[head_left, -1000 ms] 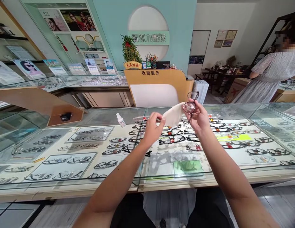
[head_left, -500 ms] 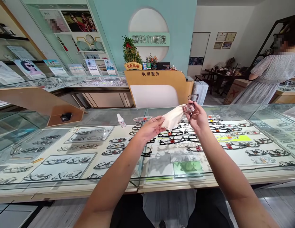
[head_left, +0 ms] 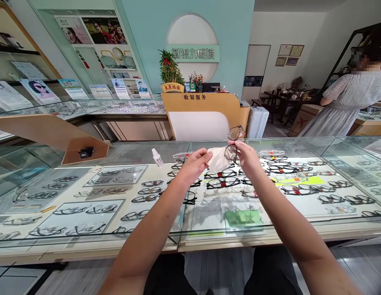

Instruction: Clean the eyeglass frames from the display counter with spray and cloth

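My left hand [head_left: 197, 164] pinches a pale cream cleaning cloth [head_left: 218, 159] between thumb and fingers, above the glass counter. Dark-framed glasses [head_left: 231, 152] are gripped in my right hand [head_left: 247, 157] near the middle of the frame, one lens above the other. The lower lens overlaps the cloth's right edge; whether it presses on the cloth I cannot tell. To the left of my left hand, a small white spray bottle [head_left: 157, 158] stands upright on the counter top.
Under the glass of the display counter [head_left: 205, 241] lie several rows of spectacle frames [head_left: 223, 183]. A wooden slanted stand [head_left: 82, 155] is at the left. Beyond stands a wooden cash desk [head_left: 175, 106]; a person [head_left: 353, 94] is at the far right.
My right hand has moved left with the glasses, tilting them so that the lower lens overlaps the cloth. The cloth, stretched between both hands before, now hangs bunched from my left hand.
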{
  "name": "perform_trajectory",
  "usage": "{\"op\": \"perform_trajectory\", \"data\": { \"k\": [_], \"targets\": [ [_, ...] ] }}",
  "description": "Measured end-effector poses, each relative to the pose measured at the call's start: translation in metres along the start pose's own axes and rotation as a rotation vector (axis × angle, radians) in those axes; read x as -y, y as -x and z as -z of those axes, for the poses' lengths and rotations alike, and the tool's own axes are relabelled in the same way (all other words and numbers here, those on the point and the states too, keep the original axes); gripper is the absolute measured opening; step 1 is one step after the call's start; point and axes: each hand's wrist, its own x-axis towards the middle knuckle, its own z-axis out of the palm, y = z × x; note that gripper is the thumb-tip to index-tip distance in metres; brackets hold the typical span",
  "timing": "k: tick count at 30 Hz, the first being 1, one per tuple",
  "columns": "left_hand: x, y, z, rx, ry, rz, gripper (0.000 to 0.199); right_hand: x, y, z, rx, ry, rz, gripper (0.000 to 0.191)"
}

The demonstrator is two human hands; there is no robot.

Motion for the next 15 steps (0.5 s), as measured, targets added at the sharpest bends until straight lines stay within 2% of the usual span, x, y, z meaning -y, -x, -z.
{"op": "perform_trajectory", "data": {
  "k": [5,11,15],
  "targets": [
    [-0.001,0.005,-0.004,0.001,-0.115,-0.069,0.056,-0.003,0.014,-0.014,0.201,0.084,0.094,0.023],
    [0.0,0.006,-0.004,0.085,-0.155,-0.07,0.055,-0.012,0.014,-0.014,0.15,0.129,0.11,0.025],
    [0.004,0.006,-0.007,0.04,-0.219,-0.128,0.051,-0.013,0.013,-0.015,0.132,0.08,0.117,0.023]
  ]
}}
